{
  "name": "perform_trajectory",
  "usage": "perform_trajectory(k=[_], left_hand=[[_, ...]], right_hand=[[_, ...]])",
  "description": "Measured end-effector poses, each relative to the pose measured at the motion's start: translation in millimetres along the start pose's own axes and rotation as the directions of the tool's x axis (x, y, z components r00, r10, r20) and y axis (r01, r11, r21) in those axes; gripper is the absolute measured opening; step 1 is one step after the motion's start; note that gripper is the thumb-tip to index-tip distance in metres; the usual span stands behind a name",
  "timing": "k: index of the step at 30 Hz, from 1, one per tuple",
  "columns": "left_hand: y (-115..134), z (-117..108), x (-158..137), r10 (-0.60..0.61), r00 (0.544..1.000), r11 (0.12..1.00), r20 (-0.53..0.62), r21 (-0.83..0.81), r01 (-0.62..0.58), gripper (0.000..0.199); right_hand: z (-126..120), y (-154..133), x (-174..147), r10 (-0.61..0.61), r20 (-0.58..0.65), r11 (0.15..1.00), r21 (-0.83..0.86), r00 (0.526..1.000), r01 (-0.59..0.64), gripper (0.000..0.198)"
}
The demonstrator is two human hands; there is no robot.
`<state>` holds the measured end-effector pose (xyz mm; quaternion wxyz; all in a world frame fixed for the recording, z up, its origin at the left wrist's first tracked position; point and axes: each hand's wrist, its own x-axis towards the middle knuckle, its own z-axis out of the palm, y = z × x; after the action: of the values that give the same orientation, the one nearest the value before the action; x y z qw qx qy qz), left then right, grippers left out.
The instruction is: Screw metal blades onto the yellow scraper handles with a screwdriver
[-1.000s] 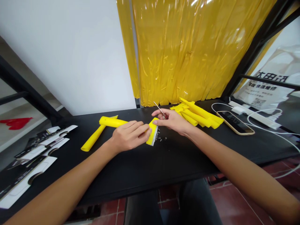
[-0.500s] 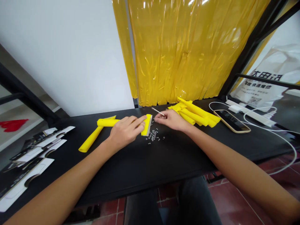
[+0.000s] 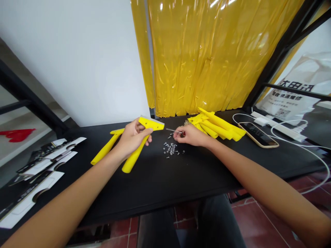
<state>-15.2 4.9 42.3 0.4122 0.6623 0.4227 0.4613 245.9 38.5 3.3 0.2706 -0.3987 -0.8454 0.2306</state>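
Observation:
My left hand (image 3: 136,136) is closed around a yellow scraper (image 3: 135,156), near its head. The scraper's handle slants down toward me, and its wide head with a pale blade edge and small dark holes faces up. In my right hand (image 3: 190,135), a thin metal rod, perhaps a screwdriver (image 3: 172,130), is pinched and points left toward the scraper's head, apart from it. Below and between the hands lies a loose heap of small screws and nuts (image 3: 170,148). Another yellow scraper (image 3: 104,151) rests on the table behind my left wrist.
Several yellow scrapers (image 3: 219,127) are piled beyond my right hand. A phone (image 3: 258,135), white cables and a power strip (image 3: 279,126) lie at the right. Cut card pieces (image 3: 43,186) cover the left side of the black table (image 3: 160,187). Yellow plastic strips (image 3: 196,62) hang behind.
My left hand has turned the scraper over: its handle now points toward me instead of left, and its head has risen away from the table. My right hand keeps the rod, slightly lower.

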Motion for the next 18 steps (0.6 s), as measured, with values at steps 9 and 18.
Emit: perform_trajectory(k=[9, 18], left_hand=[[-18.9, 19.5, -2.3, -0.274, 0.931, 0.873, 0.243, -0.342, 0.346, 0.023], [-23.6, 23.9, -2.9, -0.274, 0.927, 0.867, 0.257, -0.352, 0.353, 0.024]], right_hand=[[6.6, -33.3, -5.3, -0.096, -0.307, 0.972, 0.176, 0.947, 0.155, 0.018], [15.0, -22.3, -1.2, -0.138, -0.26, 0.965, 0.18, 0.956, 0.189, 0.015]])
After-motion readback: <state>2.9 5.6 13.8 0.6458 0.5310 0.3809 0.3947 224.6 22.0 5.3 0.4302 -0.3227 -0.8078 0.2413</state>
